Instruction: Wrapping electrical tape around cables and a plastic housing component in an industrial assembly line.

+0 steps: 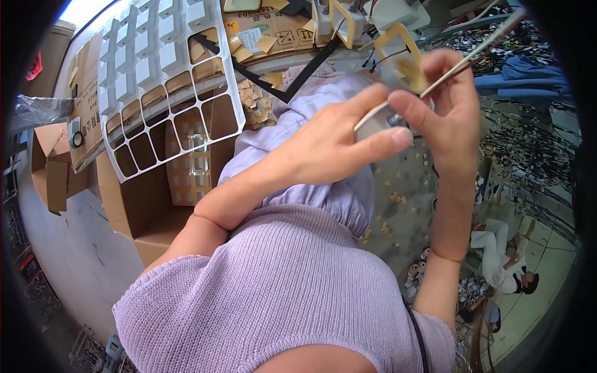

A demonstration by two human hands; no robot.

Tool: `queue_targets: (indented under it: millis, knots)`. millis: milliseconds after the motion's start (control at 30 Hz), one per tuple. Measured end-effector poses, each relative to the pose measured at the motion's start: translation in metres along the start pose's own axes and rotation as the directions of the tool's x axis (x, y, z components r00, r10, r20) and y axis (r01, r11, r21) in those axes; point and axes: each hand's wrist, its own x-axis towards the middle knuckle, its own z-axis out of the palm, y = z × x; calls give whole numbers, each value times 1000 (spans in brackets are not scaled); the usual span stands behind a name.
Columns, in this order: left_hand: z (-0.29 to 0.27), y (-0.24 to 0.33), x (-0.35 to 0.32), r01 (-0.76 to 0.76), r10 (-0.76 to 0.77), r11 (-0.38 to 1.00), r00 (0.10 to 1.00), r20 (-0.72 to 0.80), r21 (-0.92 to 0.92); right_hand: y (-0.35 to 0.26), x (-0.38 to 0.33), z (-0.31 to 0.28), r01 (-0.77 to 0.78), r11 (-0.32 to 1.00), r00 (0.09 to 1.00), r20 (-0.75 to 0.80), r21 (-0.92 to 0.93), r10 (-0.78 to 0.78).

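My left hand [336,140] is closed round a small white part [372,126], mostly covered by its fingers. A shiny metal bit shows beside the thumb. Close against it, my right hand [453,115] pinches a thin pale cable [479,53], with a darker wire alongside, running up toward the far right. Between the hands, a yellowish piece [408,73] is smeared by motion, and I cannot make out how it is held. Just beyond lie a yellow frame-shaped piece [397,40] and white housings [322,23] with wires.
At left, a white grid tray [239,115] carries rows of grey-white blocks [147,71] above open cardboard boxes [118,199]. A black angled strip [289,96] and tan paper scraps [252,102] lie ahead. Bundled wires [528,149] and blue cloth [528,78] fill the right; another person [497,252] sits beyond.
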Motion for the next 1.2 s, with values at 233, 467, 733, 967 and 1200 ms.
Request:
queue_targets:
  millis: [233, 467, 733, 967, 1200]
  knots:
    - [-15, 0, 7, -57, 71, 957, 997, 41, -283, -5, 14, -18, 50, 995, 946, 323, -87, -19]
    - [-5, -19, 16, -372, 378, 924, 852, -361, 89, -25, -17, 9, -208, 976, 977, 61, 68, 204]
    - [0, -7, 8, -288, 326, 944, 886, -328, 161, -4, 5, 4, 334, 866, 940, 200, -371, -277]
    - [-26, 19, -11, -330, 350, 909, 936, -35, 254, -40, -14, -3, 214, 935, 907, 413, -283, -83]
    - [-40, 29, -11, -235, 364, 905, 859, 360, -353, -49, -38, 2, -268, 915, 853, 517, 302, 79]
